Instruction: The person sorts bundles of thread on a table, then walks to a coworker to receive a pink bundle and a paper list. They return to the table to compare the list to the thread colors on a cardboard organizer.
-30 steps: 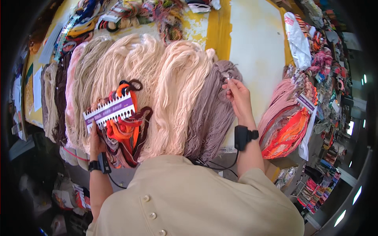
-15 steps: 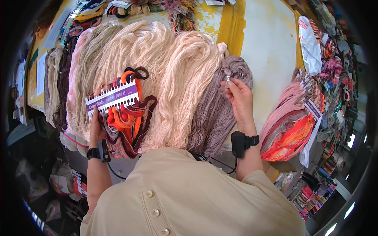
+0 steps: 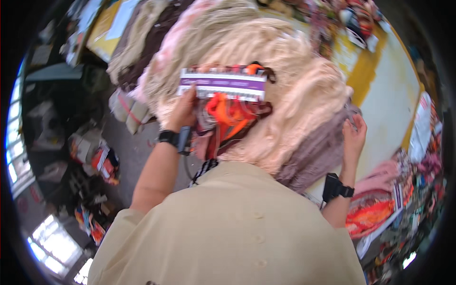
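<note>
My left hand is closed on the left end of a white and purple thread card. Orange, red, dark maroon and pinkish thread loops hang from its lower edge. Behind the card lie large skeins of cream and peach yarn. To their right lies a mauve yarn skein. My right hand is at the mauve skein's upper right end, its fingers curled in against it. Motion blur hides the small detail at these fingertips.
Beige, pink-white and dark brown skeins lie at the left of the white and yellow table. More multicoloured thread bundles are at the right, beside a white plastic bag. Bags and bundles sit on the grey floor at left.
The view has swung left and tilted, so the skeins appear slanted and more floor shows. The thread card appears more level and further right. My right hand remains at the mauve skein.
</note>
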{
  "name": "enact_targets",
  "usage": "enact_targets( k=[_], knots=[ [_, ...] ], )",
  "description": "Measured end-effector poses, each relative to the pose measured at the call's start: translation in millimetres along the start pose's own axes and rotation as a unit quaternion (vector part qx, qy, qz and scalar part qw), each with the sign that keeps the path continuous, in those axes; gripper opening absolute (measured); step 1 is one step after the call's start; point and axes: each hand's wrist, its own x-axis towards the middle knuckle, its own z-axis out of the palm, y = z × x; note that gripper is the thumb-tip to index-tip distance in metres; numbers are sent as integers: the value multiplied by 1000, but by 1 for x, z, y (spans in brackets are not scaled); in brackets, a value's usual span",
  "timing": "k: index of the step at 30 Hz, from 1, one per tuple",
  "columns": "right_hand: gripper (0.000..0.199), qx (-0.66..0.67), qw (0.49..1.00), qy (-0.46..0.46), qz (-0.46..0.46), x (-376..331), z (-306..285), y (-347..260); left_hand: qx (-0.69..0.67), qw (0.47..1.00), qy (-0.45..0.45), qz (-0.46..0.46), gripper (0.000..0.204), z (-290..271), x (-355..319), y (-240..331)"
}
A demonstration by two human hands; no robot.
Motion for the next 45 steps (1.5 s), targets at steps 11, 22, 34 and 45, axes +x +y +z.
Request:
enact_targets(
  k=[11,22,34,45],
  knots=[
    [28,317,801,-431,269,-63,198,-108,-52,998,-18,40,33,-3,-88,29],
    [21,189,885,-375,200,-96,201,-133,204,964,-14,173,41,-56,-123,83],
    [26,136,871,-425,205,-90,201,-164,57,993,-68,75,35,-48,-131,83],
    [30,161,872,-409,216,-83,190,-175,8,992,-82,96,63,-34,-132,81]
  ],
)
